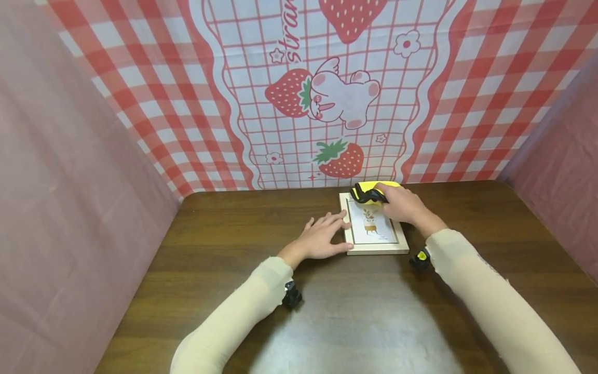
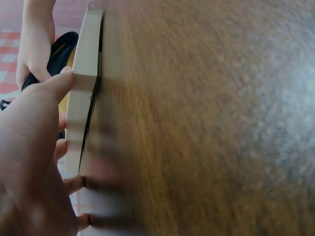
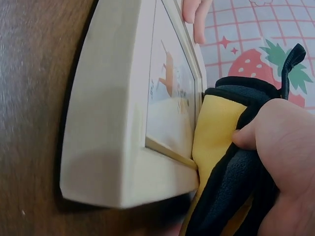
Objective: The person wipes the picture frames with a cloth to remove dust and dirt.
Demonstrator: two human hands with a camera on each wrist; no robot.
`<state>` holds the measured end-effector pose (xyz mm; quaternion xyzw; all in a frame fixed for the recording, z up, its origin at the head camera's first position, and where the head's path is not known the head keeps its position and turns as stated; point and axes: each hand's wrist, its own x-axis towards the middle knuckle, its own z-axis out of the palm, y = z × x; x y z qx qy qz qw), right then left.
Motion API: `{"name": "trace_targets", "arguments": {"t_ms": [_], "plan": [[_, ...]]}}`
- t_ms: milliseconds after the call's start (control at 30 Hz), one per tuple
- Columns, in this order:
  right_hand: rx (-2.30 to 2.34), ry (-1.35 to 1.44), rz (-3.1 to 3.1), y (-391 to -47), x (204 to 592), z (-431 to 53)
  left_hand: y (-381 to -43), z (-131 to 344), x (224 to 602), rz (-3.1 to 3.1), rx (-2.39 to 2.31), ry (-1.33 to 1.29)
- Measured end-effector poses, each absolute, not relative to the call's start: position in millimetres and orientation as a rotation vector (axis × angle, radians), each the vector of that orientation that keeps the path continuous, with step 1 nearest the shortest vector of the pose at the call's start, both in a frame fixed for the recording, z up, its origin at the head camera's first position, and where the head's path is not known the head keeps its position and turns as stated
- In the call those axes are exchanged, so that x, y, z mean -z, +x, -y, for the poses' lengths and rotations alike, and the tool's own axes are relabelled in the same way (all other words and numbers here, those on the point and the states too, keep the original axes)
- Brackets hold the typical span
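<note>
A cream picture frame lies flat near the table's back edge, holding a print of a potted plant. My left hand reaches its left side with spread fingers; in the left wrist view the thumb touches a corner of the frame. My right hand grips a yellow-and-black cleaning cloth with a black loop, over the frame's upper part. In the right wrist view, the yellow face of the cloth meets the frame's inner edge. The right hand's palm side is hidden.
Brown wood-grain table lies under both arms. Behind it hangs a red checked strawberry cloth, with pink curtains at both sides. Small black devices sit at the wrists.
</note>
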<state>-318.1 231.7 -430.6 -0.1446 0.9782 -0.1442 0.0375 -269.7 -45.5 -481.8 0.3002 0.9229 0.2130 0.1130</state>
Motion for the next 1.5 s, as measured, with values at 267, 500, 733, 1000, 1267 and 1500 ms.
{"name": "trace_targets", "arguments": {"t_ms": [267, 500, 733, 1000, 1267, 1500], "plan": [[0.519, -0.498, -3.019, -326, 439, -230, -268, 46, 476, -2.695, -0.626, 0.871], [0.531, -0.480, -3.005, -323, 435, -217, -275, 46, 486, -2.677, -0.661, 0.875], [0.513, -0.547, -3.042, -322, 435, -204, -268, 46, 475, -2.685, -0.610, 0.867], [0.497, -0.614, -3.008, -324, 437, -188, -284, 45, 498, -2.666, -0.699, 0.866], [0.559, -0.734, -2.992, -354, 466, -181, -282, 45, 495, -2.667, -0.694, 0.875], [0.580, -0.779, -3.035, -379, 498, -180, -286, 46, 500, -2.678, -0.705, 0.873]]}}
